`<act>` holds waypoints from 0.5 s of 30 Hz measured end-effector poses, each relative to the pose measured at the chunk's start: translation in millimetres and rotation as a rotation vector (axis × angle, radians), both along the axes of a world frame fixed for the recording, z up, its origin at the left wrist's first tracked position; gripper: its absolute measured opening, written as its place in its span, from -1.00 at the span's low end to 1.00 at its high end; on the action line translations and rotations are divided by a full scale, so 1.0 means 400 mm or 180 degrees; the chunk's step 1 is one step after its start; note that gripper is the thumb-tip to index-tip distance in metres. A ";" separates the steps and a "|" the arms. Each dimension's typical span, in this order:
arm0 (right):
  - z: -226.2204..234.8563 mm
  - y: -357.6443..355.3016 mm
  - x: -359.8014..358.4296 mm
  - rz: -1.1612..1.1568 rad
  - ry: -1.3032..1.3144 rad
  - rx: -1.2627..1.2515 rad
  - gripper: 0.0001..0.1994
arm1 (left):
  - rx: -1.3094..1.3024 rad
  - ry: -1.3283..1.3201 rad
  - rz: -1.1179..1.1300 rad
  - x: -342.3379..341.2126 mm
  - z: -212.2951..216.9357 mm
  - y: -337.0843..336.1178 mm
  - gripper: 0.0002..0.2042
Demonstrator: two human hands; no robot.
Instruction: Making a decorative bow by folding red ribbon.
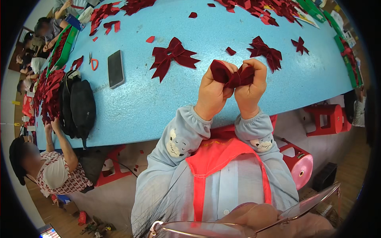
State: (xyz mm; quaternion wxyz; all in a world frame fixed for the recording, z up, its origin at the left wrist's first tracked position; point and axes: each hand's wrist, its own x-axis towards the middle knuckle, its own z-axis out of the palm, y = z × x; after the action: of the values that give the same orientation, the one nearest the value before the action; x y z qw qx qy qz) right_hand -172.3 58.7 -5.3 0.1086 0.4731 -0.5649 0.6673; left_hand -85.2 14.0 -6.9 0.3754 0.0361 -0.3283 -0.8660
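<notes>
Between my two hands, above the blue table (158, 115), is a dark red velvet bow (239, 77). My left hand (212, 93) pinches its left loop, and my right hand (251, 89) grips the right loop. Some of the fingers are hidden behind the fabric. Beyond my left hand lies a larger dark red bow (173, 58), its tails spread out. Another bow (266, 52) rests just past my right hand, with a smaller bow (300, 45) farther right.
A black phone (116, 69), orange-handled scissors (93, 62) and a black bag (79, 105) lie to the left. Red ribbon pieces (47, 93) pile up by a co-worker (51, 162). A green tray (63, 49) stands at the left edge. Red stools (326, 119) are below the table.
</notes>
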 end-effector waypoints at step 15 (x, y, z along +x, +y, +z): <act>-0.054 0.035 -0.013 0.1017 -0.0975 0.0179 -0.88 | 0.0313 -0.0865 0.0686 0.020 0.034 0.017 -0.87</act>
State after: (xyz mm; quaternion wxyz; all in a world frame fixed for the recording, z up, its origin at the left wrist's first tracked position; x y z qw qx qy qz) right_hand -177.6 72.7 -26.7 -0.0988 0.4525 -0.5110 0.7241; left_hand -77.2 20.8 6.6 0.4161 0.2061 -0.3275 -0.8229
